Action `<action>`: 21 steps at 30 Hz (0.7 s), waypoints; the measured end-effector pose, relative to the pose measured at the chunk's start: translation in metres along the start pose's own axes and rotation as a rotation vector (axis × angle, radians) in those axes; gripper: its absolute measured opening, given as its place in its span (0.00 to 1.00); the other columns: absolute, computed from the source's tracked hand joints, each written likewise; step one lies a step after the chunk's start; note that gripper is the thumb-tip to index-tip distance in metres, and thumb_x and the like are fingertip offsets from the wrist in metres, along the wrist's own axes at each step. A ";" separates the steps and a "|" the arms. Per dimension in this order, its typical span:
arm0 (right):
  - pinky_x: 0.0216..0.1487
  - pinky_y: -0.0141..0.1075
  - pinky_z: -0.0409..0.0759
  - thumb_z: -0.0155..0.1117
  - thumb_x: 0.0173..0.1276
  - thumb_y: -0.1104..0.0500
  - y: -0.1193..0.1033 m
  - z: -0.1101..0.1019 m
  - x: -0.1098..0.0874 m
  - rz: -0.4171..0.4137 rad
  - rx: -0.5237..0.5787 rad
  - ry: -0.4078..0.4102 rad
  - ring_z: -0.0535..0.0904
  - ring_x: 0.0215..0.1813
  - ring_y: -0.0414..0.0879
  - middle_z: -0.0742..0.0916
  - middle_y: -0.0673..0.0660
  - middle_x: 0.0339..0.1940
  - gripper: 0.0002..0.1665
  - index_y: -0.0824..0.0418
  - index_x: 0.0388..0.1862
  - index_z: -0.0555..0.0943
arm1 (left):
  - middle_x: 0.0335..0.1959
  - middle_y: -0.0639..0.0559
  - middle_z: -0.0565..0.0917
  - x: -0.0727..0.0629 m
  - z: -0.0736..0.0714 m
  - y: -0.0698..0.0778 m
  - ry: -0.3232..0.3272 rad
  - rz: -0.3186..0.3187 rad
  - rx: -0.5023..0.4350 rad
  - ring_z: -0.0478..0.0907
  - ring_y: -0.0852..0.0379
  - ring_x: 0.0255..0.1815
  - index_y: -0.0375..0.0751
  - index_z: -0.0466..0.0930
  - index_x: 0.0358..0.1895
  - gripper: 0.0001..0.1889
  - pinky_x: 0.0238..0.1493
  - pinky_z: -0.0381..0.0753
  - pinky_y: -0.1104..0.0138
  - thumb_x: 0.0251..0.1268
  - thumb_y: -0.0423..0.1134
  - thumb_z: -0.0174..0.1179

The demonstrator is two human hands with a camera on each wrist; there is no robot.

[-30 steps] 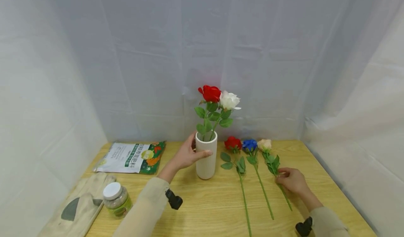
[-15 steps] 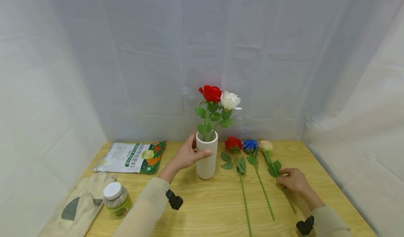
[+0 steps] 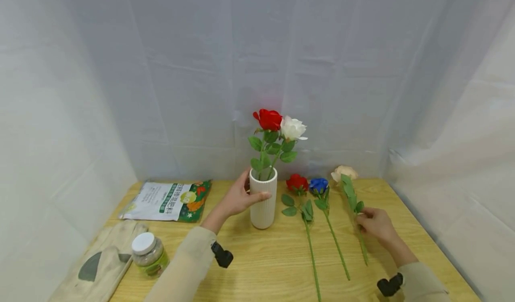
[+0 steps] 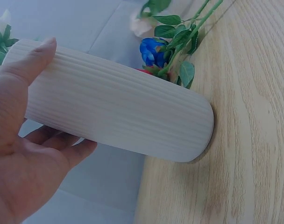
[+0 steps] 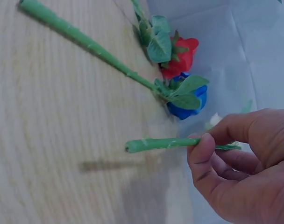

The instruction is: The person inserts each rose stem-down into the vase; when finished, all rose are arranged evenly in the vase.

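Observation:
My left hand grips a white ribbed vase from its left side, thumb across the front and fingers behind. The vase stands upright on the table, holding a red rose and a white rose. At the right, my right hand pinches the green stem of a cream rose between thumb and fingers. In the right wrist view that stem is off the wood, its shadow below. Beside it lie a blue rose and another red rose.
Toward the back left lies a printed packet. A jar with a white lid stands in front of it, next to a folded beige cloth. White sheeting rises behind and at both sides of the wooden table.
The cream rose has been lifted off the table and turned, its bloom now higher and slightly to the right. My right hand has risen a little with it; the left hand stays on the vase.

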State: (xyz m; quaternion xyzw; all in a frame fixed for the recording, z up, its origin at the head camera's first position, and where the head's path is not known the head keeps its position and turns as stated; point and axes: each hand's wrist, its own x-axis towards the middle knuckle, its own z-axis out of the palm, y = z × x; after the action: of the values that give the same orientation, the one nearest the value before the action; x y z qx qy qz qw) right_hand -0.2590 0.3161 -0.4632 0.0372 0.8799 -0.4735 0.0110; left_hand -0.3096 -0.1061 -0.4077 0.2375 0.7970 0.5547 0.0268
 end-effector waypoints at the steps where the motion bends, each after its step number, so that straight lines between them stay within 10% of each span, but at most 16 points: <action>1: 0.31 0.35 0.82 0.56 0.74 0.68 -0.002 0.000 0.000 -0.008 -0.011 0.012 0.81 0.29 0.42 0.88 0.73 0.43 0.32 0.87 0.71 0.67 | 0.76 0.37 0.70 0.000 0.000 0.000 0.000 -0.001 -0.001 0.73 0.36 0.74 0.45 0.51 0.85 0.47 0.68 0.79 0.42 0.71 0.43 0.71; 21: 0.37 0.32 0.87 0.62 0.78 0.64 -0.025 -0.001 -0.005 -0.103 -0.007 0.211 0.89 0.34 0.41 0.90 0.72 0.51 0.25 0.73 0.70 0.77 | 0.75 0.38 0.72 0.000 0.000 0.000 0.001 0.010 -0.003 0.75 0.37 0.71 0.48 0.52 0.85 0.47 0.66 0.81 0.43 0.70 0.44 0.72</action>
State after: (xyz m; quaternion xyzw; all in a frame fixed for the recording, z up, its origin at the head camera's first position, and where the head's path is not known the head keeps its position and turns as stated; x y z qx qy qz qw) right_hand -0.2562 0.3027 -0.4417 0.0414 0.8786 -0.4639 -0.1059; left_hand -0.3092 -0.1064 -0.4077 0.2414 0.7949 0.5562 0.0239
